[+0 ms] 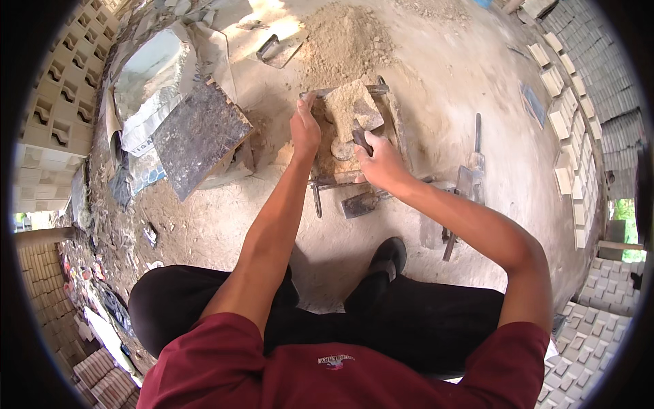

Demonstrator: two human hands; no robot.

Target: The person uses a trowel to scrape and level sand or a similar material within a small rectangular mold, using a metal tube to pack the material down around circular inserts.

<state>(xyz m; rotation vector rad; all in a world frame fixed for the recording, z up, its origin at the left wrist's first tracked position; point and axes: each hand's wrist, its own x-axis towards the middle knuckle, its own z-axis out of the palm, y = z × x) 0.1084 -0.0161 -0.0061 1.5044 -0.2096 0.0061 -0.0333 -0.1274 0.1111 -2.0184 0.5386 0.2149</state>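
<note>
A pale, dusty, grey-tan floor point(443, 95) spreads across the scene. On it sits a sand-dusted rectangular frame mould point(400, 133), with a loose heap of tan sand point(344, 41) just beyond. A dark flat-bladed tool point(359, 204) lies just below the mould; long-handled metal tools point(477, 163) lie to the right. Cream-coloured rectangular blocks point(560, 123) stand in rows farther right.
</note>
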